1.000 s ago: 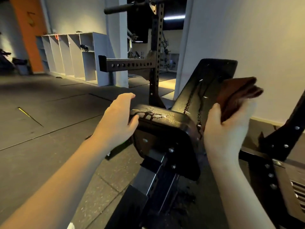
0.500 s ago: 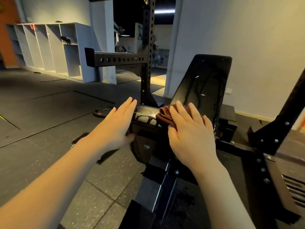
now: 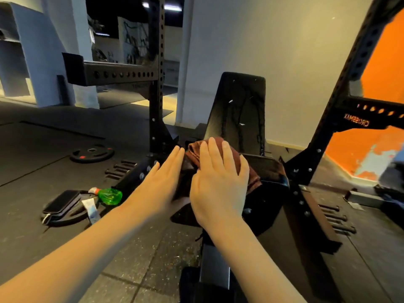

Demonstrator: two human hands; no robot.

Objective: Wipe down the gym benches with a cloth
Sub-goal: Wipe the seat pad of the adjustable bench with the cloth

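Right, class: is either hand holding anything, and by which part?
Neither grips anything. The right hand presses flat on top of the brown cloth on the bench seat; the left hand lies open on the seat's left side.

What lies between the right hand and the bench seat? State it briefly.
The brown cloth, pressed under the right hand onto the bench seat, in the head view.

Cloth on seat, before backrest

Glossy wet bench pad, soft cloth
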